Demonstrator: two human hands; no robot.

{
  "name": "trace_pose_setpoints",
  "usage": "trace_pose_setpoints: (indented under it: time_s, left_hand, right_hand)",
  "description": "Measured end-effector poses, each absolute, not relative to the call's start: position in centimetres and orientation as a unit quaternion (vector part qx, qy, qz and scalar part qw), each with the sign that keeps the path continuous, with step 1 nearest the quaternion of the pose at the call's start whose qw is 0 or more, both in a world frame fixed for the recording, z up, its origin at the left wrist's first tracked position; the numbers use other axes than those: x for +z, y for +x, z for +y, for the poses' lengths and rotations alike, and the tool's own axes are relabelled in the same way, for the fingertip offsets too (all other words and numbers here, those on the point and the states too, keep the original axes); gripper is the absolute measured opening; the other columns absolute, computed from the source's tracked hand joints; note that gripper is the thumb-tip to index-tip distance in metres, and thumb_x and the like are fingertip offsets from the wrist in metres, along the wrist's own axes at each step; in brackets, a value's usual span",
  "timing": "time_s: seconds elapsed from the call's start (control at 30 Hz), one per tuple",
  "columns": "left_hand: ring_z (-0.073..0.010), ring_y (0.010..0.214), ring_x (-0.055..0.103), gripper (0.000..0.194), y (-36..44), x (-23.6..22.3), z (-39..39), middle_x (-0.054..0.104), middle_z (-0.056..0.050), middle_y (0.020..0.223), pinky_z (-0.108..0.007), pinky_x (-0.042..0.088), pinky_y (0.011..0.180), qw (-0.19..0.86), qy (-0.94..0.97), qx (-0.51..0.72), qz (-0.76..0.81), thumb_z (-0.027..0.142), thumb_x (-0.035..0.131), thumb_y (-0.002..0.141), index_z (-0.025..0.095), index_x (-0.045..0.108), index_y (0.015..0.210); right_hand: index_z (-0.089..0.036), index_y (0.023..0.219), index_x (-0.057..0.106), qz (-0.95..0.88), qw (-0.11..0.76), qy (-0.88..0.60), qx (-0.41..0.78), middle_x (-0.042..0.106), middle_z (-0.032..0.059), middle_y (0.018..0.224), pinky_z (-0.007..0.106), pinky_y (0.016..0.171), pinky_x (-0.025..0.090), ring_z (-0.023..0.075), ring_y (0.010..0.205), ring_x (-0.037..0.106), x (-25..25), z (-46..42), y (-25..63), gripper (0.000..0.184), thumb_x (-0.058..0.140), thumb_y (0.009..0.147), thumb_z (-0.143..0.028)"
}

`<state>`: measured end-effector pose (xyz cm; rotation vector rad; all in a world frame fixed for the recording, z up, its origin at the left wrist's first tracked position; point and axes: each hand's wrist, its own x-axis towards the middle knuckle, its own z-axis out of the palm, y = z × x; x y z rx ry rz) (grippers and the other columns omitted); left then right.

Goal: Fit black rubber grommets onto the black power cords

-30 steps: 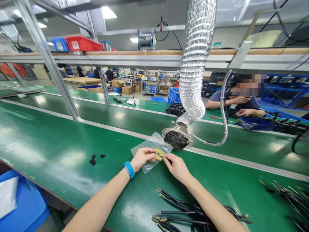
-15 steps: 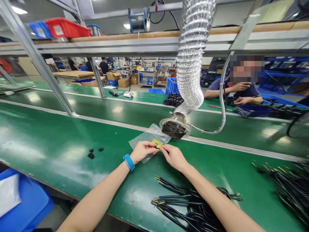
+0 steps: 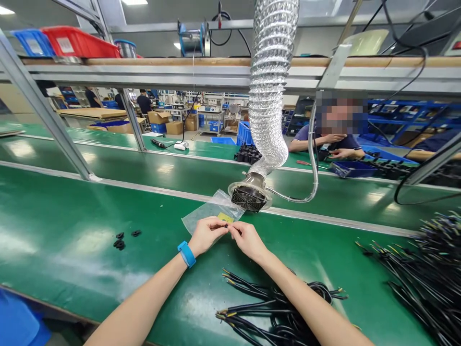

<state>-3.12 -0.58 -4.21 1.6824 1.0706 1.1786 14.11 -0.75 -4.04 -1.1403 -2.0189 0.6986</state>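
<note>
My left hand [image 3: 205,234], with a blue wristband [image 3: 186,253], and my right hand [image 3: 246,239] meet fingertip to fingertip over a clear plastic bag [image 3: 205,213] lying on the green bench [image 3: 72,230]. Both pinch a small dark part [image 3: 226,225] between them, just below a yellow label [image 3: 225,217] on the bag. The part is too small to name. A bundle of black cables with stripped ends [image 3: 266,307] lies under my right forearm.
A ribbed silver duct ends in a round fan grille [image 3: 249,197] just behind the bag. Small black rings [image 3: 120,239] lie to the left. More cables [image 3: 425,264] pile up at the right. A co-worker [image 3: 334,139] sits across the bench.
The view has shifted, so the bag and hands sit lower left. The yellow label that my fingers held a second ago now lies on the bag, and my fingertips pinch a small dark part.
</note>
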Motion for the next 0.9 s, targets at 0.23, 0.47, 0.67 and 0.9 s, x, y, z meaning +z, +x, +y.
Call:
trace_pose_setpoints:
  time_s: [0.23,0.47,0.67,0.9]
  left_hand:
    - [-0.0161,0.062,0.063,0.031,-3.3,-4.9,-0.4,0.067,-0.005,0.074,-0.029,0.052,0.062,0.44,0.63,0.449,0.455,0.04,0.078,0.066,0.015,0.076,0.083]
    - [-0.0181,0.072,0.066,0.025,-3.3,-4.9,-0.8,0.071,-0.006,0.082,-0.031,0.054,0.07,0.446,0.658,0.429,0.43,0.038,0.078,0.069,0.016,0.076,0.082]
    - [-0.0206,0.081,0.068,0.03,-3.5,-5.5,-0.6,0.073,-0.008,0.089,-0.034,0.055,0.079,0.459,0.644,0.446,0.419,0.038,0.08,0.068,0.017,0.075,0.088]
    - [-0.02,0.082,0.068,0.025,-3.8,-5.3,-0.4,0.072,-0.009,0.091,-0.033,0.055,0.08,0.456,0.648,0.449,0.414,0.031,0.078,0.07,0.015,0.075,0.09]
  right_hand:
    - [-0.018,0.079,0.07,-0.769,0.331,-0.458,0.299,0.067,0.0018,0.07,0.025,0.061,0.044,0.0153,0.062,0.058,-3.9,-1.1,14.8,0.018,0.055,0.086,-0.025]
    - [-0.019,0.058,0.052,-0.807,0.285,-0.437,0.276,0.056,-0.0004,0.061,0.024,0.06,0.039,0.0135,0.061,0.052,-3.9,-1.1,14.7,0.034,0.044,0.091,-0.018]
    - [-0.019,0.057,0.047,-0.792,0.291,-0.436,0.312,0.052,-0.0015,0.059,0.024,0.058,0.035,0.0134,0.058,0.048,-3.7,-1.1,14.8,0.033,0.043,0.09,-0.023]
    - [-0.018,0.076,0.064,-0.783,0.32,-0.416,0.334,0.067,0.0036,0.079,0.027,0.071,0.043,0.0174,0.074,0.059,-3.5,-1.0,15.2,0.025,0.047,0.089,-0.029]
